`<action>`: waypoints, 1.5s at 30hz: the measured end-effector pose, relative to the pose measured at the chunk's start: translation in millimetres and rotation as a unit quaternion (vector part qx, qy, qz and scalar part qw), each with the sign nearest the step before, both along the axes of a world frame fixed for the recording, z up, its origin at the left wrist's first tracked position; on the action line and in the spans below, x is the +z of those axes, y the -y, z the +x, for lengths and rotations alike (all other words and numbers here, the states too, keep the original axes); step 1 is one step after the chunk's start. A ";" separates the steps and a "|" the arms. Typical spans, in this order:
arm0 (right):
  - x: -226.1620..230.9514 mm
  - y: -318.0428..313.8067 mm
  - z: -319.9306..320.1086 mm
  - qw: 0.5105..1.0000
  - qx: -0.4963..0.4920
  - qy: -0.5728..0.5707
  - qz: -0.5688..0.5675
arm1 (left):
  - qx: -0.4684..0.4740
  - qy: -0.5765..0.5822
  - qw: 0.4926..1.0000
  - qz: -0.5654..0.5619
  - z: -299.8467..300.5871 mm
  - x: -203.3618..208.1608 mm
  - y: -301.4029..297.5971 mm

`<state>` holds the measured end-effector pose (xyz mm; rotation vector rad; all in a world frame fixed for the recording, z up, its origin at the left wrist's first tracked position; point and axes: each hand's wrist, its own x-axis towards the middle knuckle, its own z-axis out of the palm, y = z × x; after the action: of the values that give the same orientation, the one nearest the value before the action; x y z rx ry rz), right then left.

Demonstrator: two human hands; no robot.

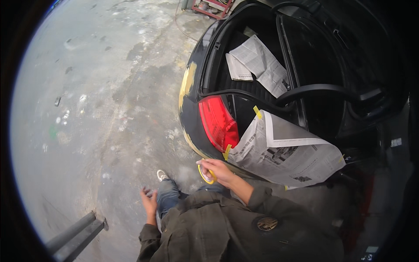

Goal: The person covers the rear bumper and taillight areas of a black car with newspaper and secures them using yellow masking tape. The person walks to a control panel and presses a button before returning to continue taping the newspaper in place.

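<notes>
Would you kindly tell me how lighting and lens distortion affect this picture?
Head view: fisheye distortion bows the black car, with black corners; head view: the floor is bright at left, the far right deeply shadowed; head view: the right hand and yellow tape roll stand out, but small print on the taped newspaper is unreadable.

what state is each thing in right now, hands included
right hand: closed around the tape roll
tape roll: yellow, held
left hand: empty, fingers loosely bent
trunk: open
newspaper in the trunk: lying creased
newspaper on the car's side: stuck on with yellow tape strips, partly folded over
tail light: uncovered
bumper: patched pale yellow
</notes>
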<state>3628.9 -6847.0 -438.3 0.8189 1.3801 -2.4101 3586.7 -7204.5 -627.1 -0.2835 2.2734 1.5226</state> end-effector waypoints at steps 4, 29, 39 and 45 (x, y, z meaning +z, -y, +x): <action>-24.5 39.2 -87.2 0.998 0.019 0.048 0.019 | 0.054 -0.001 0.998 0.017 -91.7 -14.2 74.8; -126.5 -458.2 -613.0 0.843 -0.490 0.077 0.208 | -0.115 0.153 0.980 -0.062 -588.8 66.0 -234.7; -123.2 -679.7 -547.2 0.606 -0.438 0.270 0.606 | -0.397 -0.094 0.891 -0.198 -777.2 87.2 -446.7; -157.8 -792.7 -575.5 0.547 -0.270 0.361 0.705 | -0.488 -0.056 0.839 -0.234 -870.2 60.9 -542.4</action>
<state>3053.4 -6054.3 -596.2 2.3777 2.5756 -0.1803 2716.5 -6662.1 -566.2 0.7628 2.2382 0.4559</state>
